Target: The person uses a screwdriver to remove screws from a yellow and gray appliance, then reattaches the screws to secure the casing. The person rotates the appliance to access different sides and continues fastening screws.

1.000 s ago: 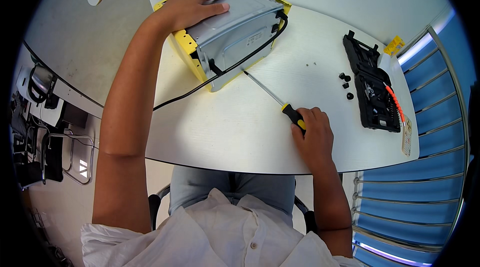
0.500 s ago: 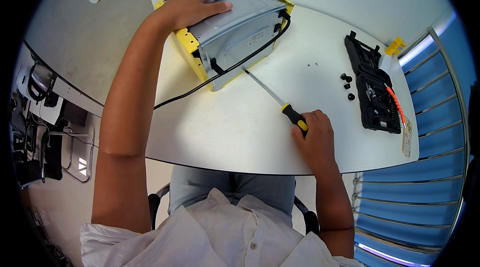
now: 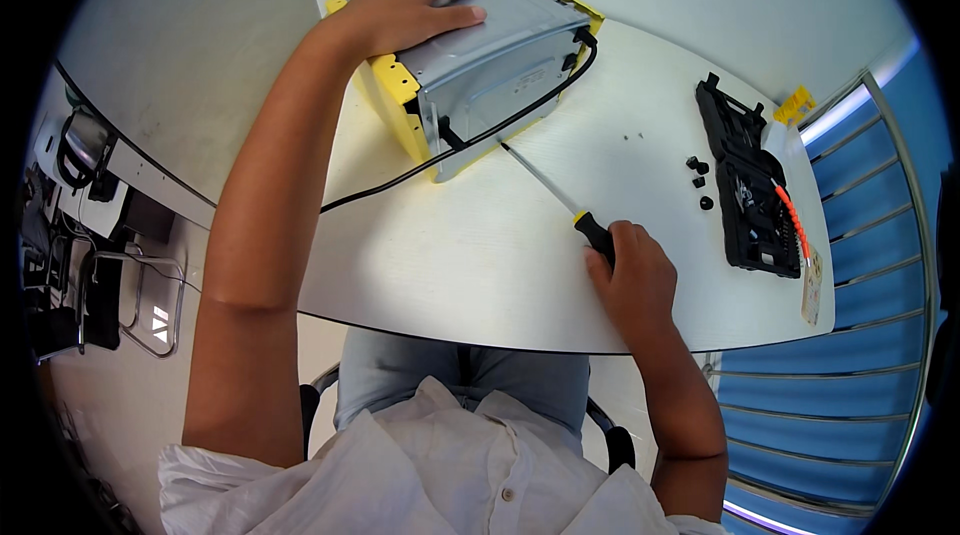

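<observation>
My left hand (image 3: 415, 13) lies flat, fingers apart, on the grey metal panel of a yellow-edged, box-shaped appliance (image 3: 515, 10). A black power cord (image 3: 395, 180) runs across the side facing me, caught on black brackets, and trails off to the left. My right hand (image 3: 643, 280) is wrapped around the black and yellow handle of a screwdriver (image 3: 546, 183). Its long shaft slants away to the left, and the tip is by the lower edge of the appliance; whether they touch I cannot tell. Most of the handle is hidden by my fingers.
A black tool case (image 3: 735, 160) lies unfolded on the right of the white table (image 3: 450, 275), with an orange flexible shaft (image 3: 790, 210) on it. Small black parts (image 3: 702, 183) and two tiny screws (image 3: 634, 137) sit left of it. Metal railings (image 3: 870, 280) stand beyond the right edge.
My right hand has closed further over the screwdriver handle, covering the yellow patch that showed before. The whole view has shifted slightly. My left hand stays on the panel.
</observation>
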A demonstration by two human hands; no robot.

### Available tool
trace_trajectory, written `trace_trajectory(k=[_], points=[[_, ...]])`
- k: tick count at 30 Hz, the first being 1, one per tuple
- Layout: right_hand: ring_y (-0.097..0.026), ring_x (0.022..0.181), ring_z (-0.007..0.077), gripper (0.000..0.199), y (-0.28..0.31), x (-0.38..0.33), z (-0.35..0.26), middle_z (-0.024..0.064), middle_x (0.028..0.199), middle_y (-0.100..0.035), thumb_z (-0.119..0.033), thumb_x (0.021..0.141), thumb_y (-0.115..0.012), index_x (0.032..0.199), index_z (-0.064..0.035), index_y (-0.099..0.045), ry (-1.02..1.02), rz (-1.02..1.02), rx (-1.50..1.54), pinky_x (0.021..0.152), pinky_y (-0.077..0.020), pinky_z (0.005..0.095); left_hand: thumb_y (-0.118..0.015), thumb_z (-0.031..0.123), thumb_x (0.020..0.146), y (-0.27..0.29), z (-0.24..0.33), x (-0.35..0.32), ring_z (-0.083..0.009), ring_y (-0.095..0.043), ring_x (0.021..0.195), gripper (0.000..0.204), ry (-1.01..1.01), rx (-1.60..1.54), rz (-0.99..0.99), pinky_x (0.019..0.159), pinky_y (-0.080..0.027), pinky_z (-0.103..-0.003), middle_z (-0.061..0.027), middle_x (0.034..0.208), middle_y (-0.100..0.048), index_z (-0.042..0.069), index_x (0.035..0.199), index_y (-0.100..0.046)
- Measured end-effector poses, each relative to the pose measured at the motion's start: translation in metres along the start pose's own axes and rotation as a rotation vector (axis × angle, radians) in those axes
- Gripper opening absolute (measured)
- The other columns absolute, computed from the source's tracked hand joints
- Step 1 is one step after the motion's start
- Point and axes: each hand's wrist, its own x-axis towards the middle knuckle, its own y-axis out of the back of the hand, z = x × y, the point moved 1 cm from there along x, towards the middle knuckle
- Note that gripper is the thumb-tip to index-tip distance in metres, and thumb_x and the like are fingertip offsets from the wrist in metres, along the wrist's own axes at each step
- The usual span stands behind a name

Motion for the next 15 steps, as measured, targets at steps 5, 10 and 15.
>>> trace_trajectory(k=[5, 10, 15], points=[[-0.056, 0.073, 0.0305, 0.021, -0.004, 0.0, 0.006, 0.0122, 0.082, -0.052, -0.015, 0.078, -0.065, 0.088, -0.0032, -0.051, -0.126, -0.078, 0.122, 0.064, -0.0472, 0.0422, -0.046, 0.067, 0.081, 0.0, -0.001, -0.001, -0.0275, -0.043, 0.13, 0.068, 0.003, -0.011, 0.003, 0.108, -0.03, -0.036, -0.0074, 0.146, -0.04, 0.025, 0.135, -0.051], [-0.056, 0.073, 0.03, 0.026, 0.003, 0.002, -0.001, 0.0116, 0.083, -0.052, -0.014, 0.075, -0.068, 0.091, -0.004, -0.05, -0.012, -0.037, 0.064, 0.065, -0.0477, 0.0421, -0.048, 0.062, 0.083, 0.001, 0.002, 0.0, -0.0261, -0.042, 0.131, 0.064, 0.036, 0.029, -0.022, 0.108, -0.031, -0.035, -0.0057, 0.148, -0.037, 0.026, 0.136, -0.049], [-0.056, 0.08, 0.028, 0.031, 0.002, 0.002, -0.011, 0.0125, 0.083, -0.052, -0.012, 0.072, -0.07, 0.094, -0.005, -0.049, -0.108, -0.147, -0.044, 0.067, -0.0482, 0.0402, -0.046, 0.067, 0.081, -0.001, 0.0, 0.0, -0.0267, -0.043, 0.13, 0.068, 0.01, 0.029, 0.007, 0.108, -0.03, -0.037, -0.0072, 0.146, -0.04, 0.026, 0.135, -0.052]])
